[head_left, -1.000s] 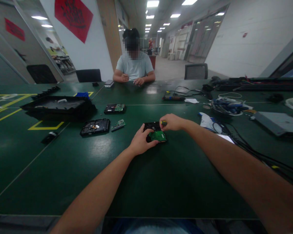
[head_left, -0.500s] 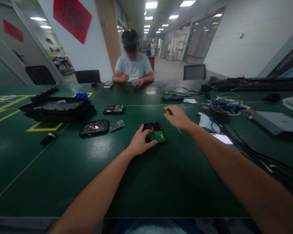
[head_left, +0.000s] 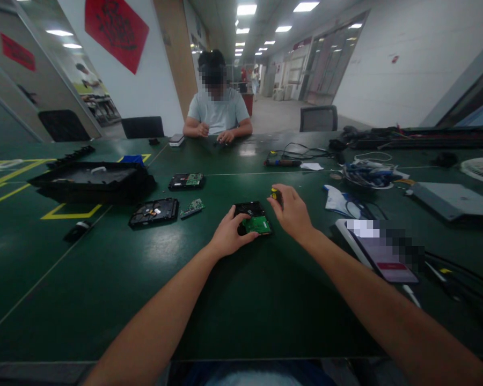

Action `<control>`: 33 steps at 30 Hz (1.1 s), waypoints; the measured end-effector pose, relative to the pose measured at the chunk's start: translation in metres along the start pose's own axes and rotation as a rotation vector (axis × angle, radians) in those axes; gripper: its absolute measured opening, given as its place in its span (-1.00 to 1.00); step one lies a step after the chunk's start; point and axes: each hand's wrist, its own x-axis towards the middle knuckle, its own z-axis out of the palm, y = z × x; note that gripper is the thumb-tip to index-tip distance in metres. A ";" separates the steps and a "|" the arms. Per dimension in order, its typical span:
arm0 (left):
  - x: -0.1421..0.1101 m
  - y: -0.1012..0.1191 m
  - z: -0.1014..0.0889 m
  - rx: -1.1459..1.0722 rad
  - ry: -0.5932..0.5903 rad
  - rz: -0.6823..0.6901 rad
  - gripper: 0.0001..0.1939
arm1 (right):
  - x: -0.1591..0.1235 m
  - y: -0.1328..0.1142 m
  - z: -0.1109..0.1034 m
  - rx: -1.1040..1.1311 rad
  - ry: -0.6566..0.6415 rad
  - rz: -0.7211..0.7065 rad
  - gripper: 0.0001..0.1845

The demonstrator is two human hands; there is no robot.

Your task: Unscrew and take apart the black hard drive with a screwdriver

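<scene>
A black hard drive [head_left: 258,225] with a green circuit board facing up lies on the table in front of me. My left hand [head_left: 230,234] grips it from the left, thumb along the near side and fingers around the far left edge. Just to the right of the drive, my right hand [head_left: 293,213] is closed around a screwdriver [head_left: 275,194]. Its yellow and black handle pokes out between thumb and fingers; the shaft is hidden now.
Left of the drive lie a loose circuit board [head_left: 192,208], another drive [head_left: 154,213] and a third drive [head_left: 187,180]. A black tray [head_left: 92,179] stands farther left. To the right are a phone [head_left: 386,254], cables and a grey metal box [head_left: 454,199]. A person [head_left: 217,110] sits opposite.
My right hand has turned and come lower and nearer the drive with the screwdriver, whose shaft showed before. The right forearm has shifted, uncovering the phone. My left hand stays on the drive.
</scene>
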 end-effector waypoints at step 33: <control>0.002 -0.002 0.000 -0.001 -0.024 0.005 -0.40 | -0.022 0.013 -0.002 0.079 0.161 -0.097 -0.36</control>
